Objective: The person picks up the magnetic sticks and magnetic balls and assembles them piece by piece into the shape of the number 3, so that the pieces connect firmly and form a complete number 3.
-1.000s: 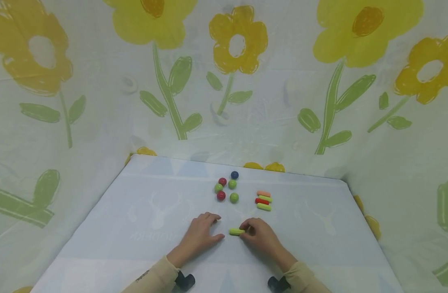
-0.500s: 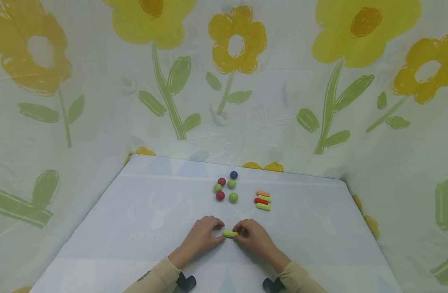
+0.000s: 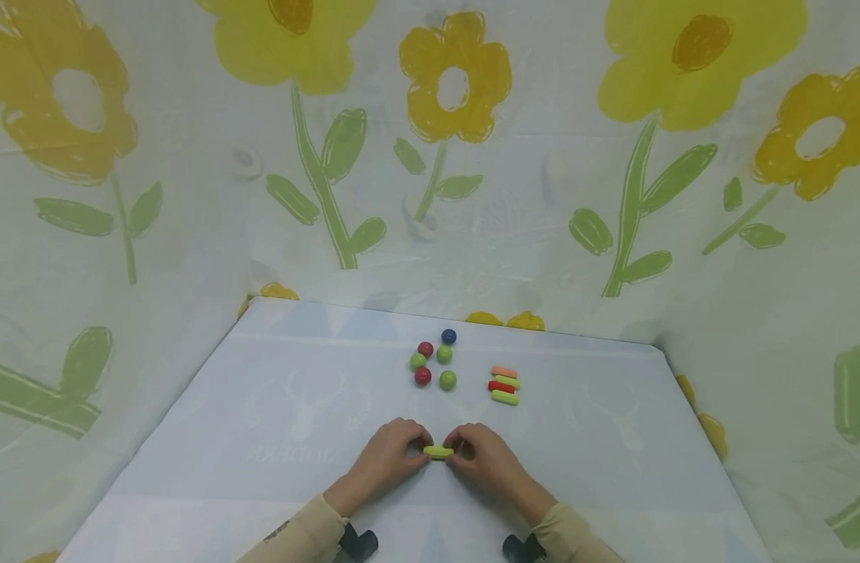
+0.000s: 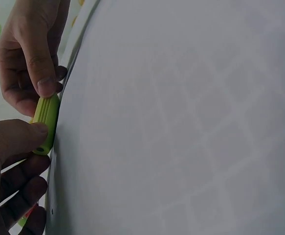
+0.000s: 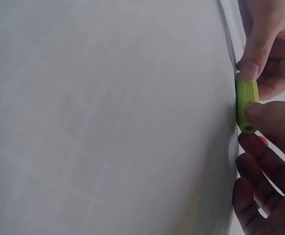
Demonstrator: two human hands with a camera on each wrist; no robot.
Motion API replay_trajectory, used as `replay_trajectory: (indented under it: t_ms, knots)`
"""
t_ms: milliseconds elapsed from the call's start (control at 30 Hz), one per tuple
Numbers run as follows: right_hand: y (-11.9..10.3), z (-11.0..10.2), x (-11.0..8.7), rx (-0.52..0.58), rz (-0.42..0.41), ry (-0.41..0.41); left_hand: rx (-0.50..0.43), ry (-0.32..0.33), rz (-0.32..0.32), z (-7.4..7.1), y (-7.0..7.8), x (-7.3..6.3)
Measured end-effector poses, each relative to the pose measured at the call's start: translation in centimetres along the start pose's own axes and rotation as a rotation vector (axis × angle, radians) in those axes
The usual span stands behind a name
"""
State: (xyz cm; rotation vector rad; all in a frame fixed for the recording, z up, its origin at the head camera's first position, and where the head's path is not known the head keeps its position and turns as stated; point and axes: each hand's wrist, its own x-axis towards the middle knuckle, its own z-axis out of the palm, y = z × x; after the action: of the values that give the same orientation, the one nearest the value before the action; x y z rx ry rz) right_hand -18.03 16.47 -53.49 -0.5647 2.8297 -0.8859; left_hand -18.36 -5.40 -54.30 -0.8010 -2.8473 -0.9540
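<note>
A short yellow-green bead (image 3: 438, 453), long and ridged, lies crosswise between both hands just over the table. My left hand (image 3: 389, 455) pinches its left end between thumb and fingers; my right hand (image 3: 488, 460) does the same at the right end. In the left wrist view the bead (image 4: 45, 117) shows lengthwise grooves and a dark hole in its end, with the left thumb (image 4: 22, 136) pressed on it. The right wrist view has the right thumb (image 5: 267, 115) on the bead (image 5: 248, 93), the other fingers curling below.
Beyond the hands, several round balls stand in a loose cluster: blue (image 3: 449, 336), red (image 3: 423, 376) and green (image 3: 448, 380). Right of them, several long pieces lie in a row, orange (image 3: 504, 372), red (image 3: 501, 387) and yellow-green (image 3: 505, 397). A flowered curtain (image 3: 500, 250) encloses the white table (image 3: 212, 438).
The right hand has carried the long bead left and slightly nearer. The left hand, earlier apart from it with spread fingers, has closed in and now pinches its left end.
</note>
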Motion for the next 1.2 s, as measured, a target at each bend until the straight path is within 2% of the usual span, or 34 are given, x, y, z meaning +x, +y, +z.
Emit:
replay_trajectory:
  t_ms: [233, 767, 1000, 1200]
  knots:
    - [0.0, -0.3, -0.2, 0.038, 0.02, -0.012, -0.006, -0.011, -0.029, 0.1, 0.1, 0.1]
    - [0.0, -0.9, 0.1, 0.077, 0.052, -0.035, -0.019, -0.019, -0.039, -0.1, 0.1, 0.0]
    - [0.7, -1.1, 1.0, 0.094, 0.108, 0.041, -0.021, -0.026, -0.03, 0.0, 0.1, 0.1]
    - [1.3, -1.1, 2.5, 0.123, 0.161, 0.131, -0.018, -0.008, 0.008, -0.1, 0.0, 0.1]
